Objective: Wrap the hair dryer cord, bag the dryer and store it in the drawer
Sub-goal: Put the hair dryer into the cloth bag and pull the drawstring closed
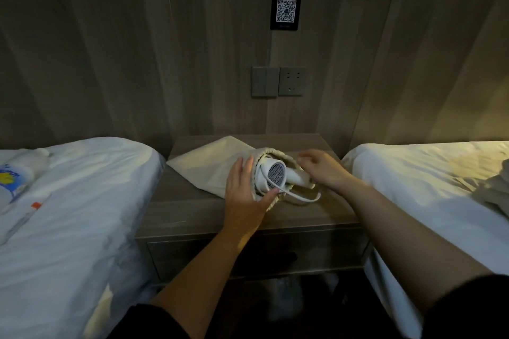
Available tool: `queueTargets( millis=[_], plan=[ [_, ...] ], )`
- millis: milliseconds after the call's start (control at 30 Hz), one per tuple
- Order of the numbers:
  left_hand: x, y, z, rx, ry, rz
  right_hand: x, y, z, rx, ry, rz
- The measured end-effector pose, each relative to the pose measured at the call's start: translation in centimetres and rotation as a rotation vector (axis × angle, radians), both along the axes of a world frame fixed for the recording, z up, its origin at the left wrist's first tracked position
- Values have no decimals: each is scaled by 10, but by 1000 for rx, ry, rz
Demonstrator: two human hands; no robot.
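Observation:
A white hair dryer [275, 175] lies on the wooden nightstand [192, 209], half inside the mouth of a cream drawstring bag [209, 165]. Its rear grille faces me and its handle points right. A loop of white cord [300, 197] hangs out in front of the bag's mouth. My left hand [245, 192] grips the bag's gathered rim on the left side, thumb below the dryer. My right hand [322, 169] holds the rim and the dryer's handle on the right. The nightstand's drawer [248, 256] below is closed.
White beds flank the nightstand, the left bed [68, 215] carrying a bottle [19, 173] and small items, the right bed [429, 173] a crumpled cloth [495, 192]. A switch and socket [278, 81] sit on the wood wall panel behind.

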State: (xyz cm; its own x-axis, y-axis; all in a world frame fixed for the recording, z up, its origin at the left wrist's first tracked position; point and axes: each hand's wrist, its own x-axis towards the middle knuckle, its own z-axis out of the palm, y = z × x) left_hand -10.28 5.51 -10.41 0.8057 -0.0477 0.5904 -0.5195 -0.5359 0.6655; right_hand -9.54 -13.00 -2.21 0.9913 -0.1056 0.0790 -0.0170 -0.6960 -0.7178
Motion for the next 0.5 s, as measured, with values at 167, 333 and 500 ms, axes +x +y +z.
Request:
queueTargets(
  millis=[167, 333, 500],
  plan=[
    [5, 3, -3, 38, -12, -5, 14, -2, -17, 67, 157, 127],
    [5, 5, 0, -47, 57, -96, 8, -5, -34, 9, 50, 34],
    [3, 9, -2, -74, 38, -171, -12, 0, -46, 8, -69, -148]
  ],
)
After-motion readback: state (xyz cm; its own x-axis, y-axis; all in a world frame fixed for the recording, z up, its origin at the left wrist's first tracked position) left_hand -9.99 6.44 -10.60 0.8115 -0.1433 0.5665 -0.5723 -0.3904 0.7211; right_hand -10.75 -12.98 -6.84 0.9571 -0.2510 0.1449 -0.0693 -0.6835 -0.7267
